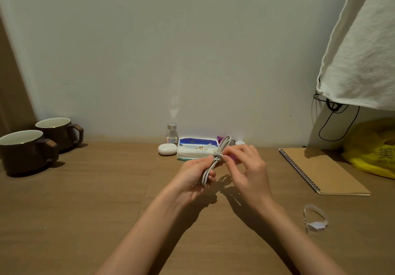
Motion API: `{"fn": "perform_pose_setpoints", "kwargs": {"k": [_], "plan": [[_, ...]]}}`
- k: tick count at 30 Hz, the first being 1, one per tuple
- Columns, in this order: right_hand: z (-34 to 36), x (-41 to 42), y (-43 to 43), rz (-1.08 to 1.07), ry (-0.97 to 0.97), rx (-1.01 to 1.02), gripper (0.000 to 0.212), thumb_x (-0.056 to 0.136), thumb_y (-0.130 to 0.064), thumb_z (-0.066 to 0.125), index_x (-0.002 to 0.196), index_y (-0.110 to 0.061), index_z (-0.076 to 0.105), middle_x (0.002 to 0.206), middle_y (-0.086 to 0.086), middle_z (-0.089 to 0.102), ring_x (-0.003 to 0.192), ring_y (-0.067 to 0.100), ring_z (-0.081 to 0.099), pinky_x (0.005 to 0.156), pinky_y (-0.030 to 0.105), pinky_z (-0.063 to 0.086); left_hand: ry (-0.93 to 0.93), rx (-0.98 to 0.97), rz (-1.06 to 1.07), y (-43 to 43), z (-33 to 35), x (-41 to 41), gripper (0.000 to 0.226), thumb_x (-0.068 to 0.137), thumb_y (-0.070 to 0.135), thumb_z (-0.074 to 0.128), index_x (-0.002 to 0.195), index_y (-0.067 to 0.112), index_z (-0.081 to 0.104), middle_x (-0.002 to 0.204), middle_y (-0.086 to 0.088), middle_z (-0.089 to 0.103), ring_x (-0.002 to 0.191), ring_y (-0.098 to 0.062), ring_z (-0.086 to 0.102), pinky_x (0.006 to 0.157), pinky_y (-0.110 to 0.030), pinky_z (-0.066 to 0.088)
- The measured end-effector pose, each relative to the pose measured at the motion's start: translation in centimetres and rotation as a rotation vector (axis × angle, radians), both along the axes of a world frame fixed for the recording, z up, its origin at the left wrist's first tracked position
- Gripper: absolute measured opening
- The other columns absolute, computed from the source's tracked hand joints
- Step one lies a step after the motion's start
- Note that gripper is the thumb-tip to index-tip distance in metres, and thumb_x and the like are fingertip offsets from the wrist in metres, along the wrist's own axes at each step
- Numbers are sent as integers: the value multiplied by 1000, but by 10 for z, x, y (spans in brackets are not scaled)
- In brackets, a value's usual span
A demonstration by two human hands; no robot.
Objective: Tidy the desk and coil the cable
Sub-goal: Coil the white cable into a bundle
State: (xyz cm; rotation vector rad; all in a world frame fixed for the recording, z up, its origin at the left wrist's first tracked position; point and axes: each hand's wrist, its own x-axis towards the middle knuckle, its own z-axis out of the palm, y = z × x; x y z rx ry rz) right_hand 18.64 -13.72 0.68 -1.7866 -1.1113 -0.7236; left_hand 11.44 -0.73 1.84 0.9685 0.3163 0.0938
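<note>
A grey cable (224, 145) is folded into a long bundle and held above the middle of the wooden desk (85, 200). My left hand (193, 175) grips the lower half of the bundle. My right hand (245, 168) pinches the cable end at the wrap around the bundle's middle. The bundle's upper loop sticks up above both hands. The lower end is hidden in my left palm.
Two brown mugs (27, 148) stand at the far left. A small glass bottle (171, 133), a white earbud case (167, 149) and a tissue pack (195, 148) sit by the wall. A spiral notebook (324, 171), a yellow bag (372, 146) and a torn paper scrap (315, 218) lie at the right.
</note>
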Motion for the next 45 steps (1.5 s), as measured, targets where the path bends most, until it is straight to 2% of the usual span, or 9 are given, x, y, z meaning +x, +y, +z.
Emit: {"fn": "perform_pose_setpoints", "kwargs": {"k": [5, 8, 12, 17, 20, 29, 34, 39, 45], "plan": [[5, -10, 9, 221, 531, 113, 12, 94, -13, 56, 100, -16, 66, 95, -3, 67, 91, 11, 62, 80, 25, 53, -82, -222, 79, 0, 4, 1, 19, 93, 13, 54, 98, -5, 58, 63, -10, 62, 43, -7, 49, 42, -15, 45], [10, -13, 9, 289, 745, 163, 14, 95, -14, 54, 97, -23, 65, 94, -7, 69, 88, 1, 63, 79, 16, 52, -125, -103, 147, -2, 3, 2, 17, 93, 14, 55, 99, -1, 61, 67, -7, 61, 45, -6, 50, 43, -14, 45], [9, -9, 5, 232, 719, 54, 11, 96, -19, 53, 99, -23, 63, 99, -5, 66, 96, 7, 61, 79, 20, 51, -128, 508, 292, 2, -5, 1, 24, 93, 20, 56, 115, 12, 62, 92, -3, 66, 58, -5, 55, 52, -17, 44], [7, -8, 6, 238, 767, 40, 12, 92, -25, 58, 100, -17, 61, 97, -2, 66, 93, 11, 63, 76, 21, 52, -247, 737, 345, -4, -10, 0, 19, 93, 17, 57, 111, 15, 62, 103, 1, 66, 66, -3, 59, 56, -14, 46], [5, -7, 7, 226, 814, 99, 16, 86, -21, 67, 99, -13, 62, 93, 4, 71, 89, 15, 68, 77, 26, 55, -303, 770, 334, -6, -11, 1, 20, 92, 13, 57, 111, 14, 62, 105, 3, 66, 79, -4, 62, 60, -17, 49], [13, -2, -2, 164, 928, 71, 19, 77, -18, 78, 95, -15, 72, 90, 0, 75, 87, 10, 71, 71, 19, 53, -301, 863, 378, -10, -14, 2, 21, 94, 18, 54, 112, 24, 63, 105, 12, 67, 81, -11, 61, 63, -22, 49], [19, -5, -4, 234, 936, 0, 21, 78, -15, 77, 97, -21, 69, 89, -1, 76, 85, 8, 72, 73, 16, 54, -250, 866, 476, -10, -18, 5, 22, 95, 16, 52, 111, 21, 67, 105, 7, 68, 88, -7, 59, 68, -15, 45], [18, -7, -4, 244, 896, -46, 22, 77, -12, 78, 94, -18, 67, 79, 0, 75, 81, 13, 72, 74, 22, 53, -229, 803, 482, -5, -15, 3, 22, 94, 14, 53, 111, 20, 67, 105, 5, 68, 98, -6, 61, 82, -22, 52], [16, -6, -3, 159, 858, 3, 19, 77, -20, 77, 91, -14, 66, 81, 2, 75, 81, 12, 71, 71, 21, 53, -242, 754, 405, 1, -10, -1, 21, 93, 19, 57, 111, 23, 66, 101, 4, 68, 74, -3, 59, 60, -13, 48]]}}
